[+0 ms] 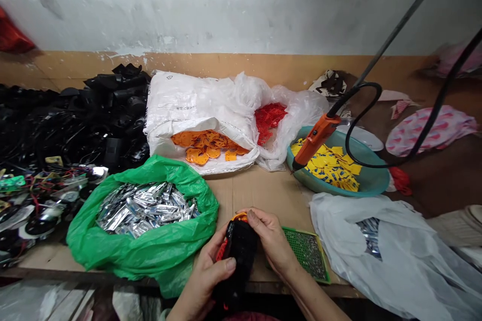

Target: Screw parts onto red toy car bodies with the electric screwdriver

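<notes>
Gripping one black housing [239, 256], left hand [205, 281] and right hand [273, 243] both closed around it

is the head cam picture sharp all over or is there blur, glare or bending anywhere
Head view: the middle is sharp, with both hands, left hand and right hand, on the black part; the edges smear, as at the red thing top left; the wall line bows from wide-angle distortion; the silver packets glint; light is soft and even.
</notes>
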{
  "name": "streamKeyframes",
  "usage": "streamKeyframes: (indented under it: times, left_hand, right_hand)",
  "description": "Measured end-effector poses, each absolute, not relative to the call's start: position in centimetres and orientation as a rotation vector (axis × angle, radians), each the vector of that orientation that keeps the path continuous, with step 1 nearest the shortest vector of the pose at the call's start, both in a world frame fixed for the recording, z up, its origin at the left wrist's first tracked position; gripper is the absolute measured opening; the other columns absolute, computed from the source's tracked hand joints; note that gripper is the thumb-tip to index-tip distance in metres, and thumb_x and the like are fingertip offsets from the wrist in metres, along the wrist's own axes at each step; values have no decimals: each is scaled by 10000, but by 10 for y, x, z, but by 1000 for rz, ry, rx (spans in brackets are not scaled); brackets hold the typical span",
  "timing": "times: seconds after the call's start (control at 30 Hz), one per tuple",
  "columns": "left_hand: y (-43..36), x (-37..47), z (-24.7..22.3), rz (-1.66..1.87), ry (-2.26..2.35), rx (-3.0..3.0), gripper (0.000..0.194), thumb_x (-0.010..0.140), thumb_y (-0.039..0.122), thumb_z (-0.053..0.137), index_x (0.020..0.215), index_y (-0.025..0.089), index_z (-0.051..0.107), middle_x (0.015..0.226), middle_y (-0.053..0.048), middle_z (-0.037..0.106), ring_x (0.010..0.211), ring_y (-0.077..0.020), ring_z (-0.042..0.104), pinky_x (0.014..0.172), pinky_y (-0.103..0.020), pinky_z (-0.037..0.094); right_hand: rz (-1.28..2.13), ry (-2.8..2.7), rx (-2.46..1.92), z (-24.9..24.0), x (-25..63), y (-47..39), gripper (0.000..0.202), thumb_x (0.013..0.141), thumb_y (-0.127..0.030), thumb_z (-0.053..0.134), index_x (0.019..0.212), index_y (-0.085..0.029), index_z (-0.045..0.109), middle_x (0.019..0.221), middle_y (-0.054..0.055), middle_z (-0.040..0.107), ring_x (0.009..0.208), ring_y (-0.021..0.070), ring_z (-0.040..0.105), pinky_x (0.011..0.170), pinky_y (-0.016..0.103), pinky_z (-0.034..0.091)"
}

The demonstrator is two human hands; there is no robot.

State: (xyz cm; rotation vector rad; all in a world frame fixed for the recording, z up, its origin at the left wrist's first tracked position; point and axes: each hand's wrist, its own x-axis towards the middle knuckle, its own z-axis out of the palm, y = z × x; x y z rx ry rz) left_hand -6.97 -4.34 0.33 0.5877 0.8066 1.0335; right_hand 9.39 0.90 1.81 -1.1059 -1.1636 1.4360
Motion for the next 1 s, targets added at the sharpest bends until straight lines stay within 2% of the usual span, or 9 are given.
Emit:
streamKeyframes:
  times: [0.13, 0.23, 0.43, 0.53, 0.63, 0.7, 0.87, 0.93, 1.0]
  left_hand:
    - [-46, -70, 2, 1044, 787, 566, 690, 685, 341, 816, 1346, 263, 635, 1361, -98, 663, 1302, -368, 549, 1104, -462, 412]
    - [-46, -71, 3, 1034, 778, 590, 691, 684, 342, 817, 1345, 249, 637, 1362, -104, 662, 1303, -380, 546, 1113, -472, 404]
    - [-47, -70, 5, 1040, 793, 682, 695, 690, 356, 826, 1344, 228, 629, 1384, -102, 645, 1347, -377, 501, 1132, -444, 383]
    - [-42, -66, 11, 1049, 781, 691, 752, 675, 438, 843, 1359, 241, 600, 1372, -103, 650, 1335, -364, 514, 1113, -428, 401]
    - [-34, -61, 18, 973, 633, 528, 711, 745, 615, 726, 1318, 207, 615, 1280, -136, 695, 1244, -358, 599, 1063, -455, 449]
    - [-30, -56, 18, 832, 509, 391, 652, 799, 657, 639, 1233, 170, 654, 1161, -160, 740, 1119, -354, 679, 971, -473, 515]
    - [-30, -48, 3, 739, 470, 280, 317, 798, 396, 766, 974, 140, 702, 874, -117, 789, 769, -270, 762, 717, -360, 586]
    - [-31, -47, -1, 724, 477, 217, 296, 748, 359, 821, 871, 114, 710, 782, -89, 776, 687, -210, 741, 672, -287, 572]
    - [-31, -49, -2, 739, 495, 158, 309, 690, 327, 875, 846, 107, 723, 747, -54, 766, 654, -153, 714, 661, -226, 554]
  right_hand:
    - [1248, -1351, -1188, 26, 92, 4, 206, 806, -303, 707, 971, -205, 781, 914, 58, 754, 861, 248, 665, 795, 333, 509]
    - [1113, -1399, -1287, 26, 90, 1, 207, 765, -199, 686, 957, -213, 762, 892, 48, 755, 837, 241, 666, 789, 328, 511]
    - [1210, -1412, -1263, 26, 94, 5, 71, 788, -218, 649, 803, -196, 714, 740, 11, 684, 724, 189, 595, 679, 280, 461]
    - [1334, -1358, -1128, 28, 102, 11, 86, 767, -259, 701, 815, -191, 724, 731, -3, 661, 707, 173, 570, 668, 270, 441]
    - [1516, -1311, -920, 28, 108, 18, 161, 761, -310, 756, 881, -204, 742, 769, -6, 662, 715, 164, 570, 681, 267, 436]
    - [1626, -1306, -800, 27, 111, 21, 182, 770, -349, 779, 895, -219, 755, 802, -4, 645, 719, 156, 564, 679, 264, 431]
    - [1680, -1374, -640, 22, 111, 27, 234, 738, -431, 836, 850, -231, 792, 843, 17, 601, 816, 172, 561, 772, 289, 448]
    - [1661, -1387, -612, 19, 110, 27, 246, 735, -453, 838, 851, -239, 801, 821, 21, 614, 853, 184, 566, 805, 298, 452]
    - [1630, -1412, -637, 16, 110, 25, 241, 771, -443, 814, 919, -253, 810, 880, 29, 635, 869, 180, 574, 803, 294, 454]
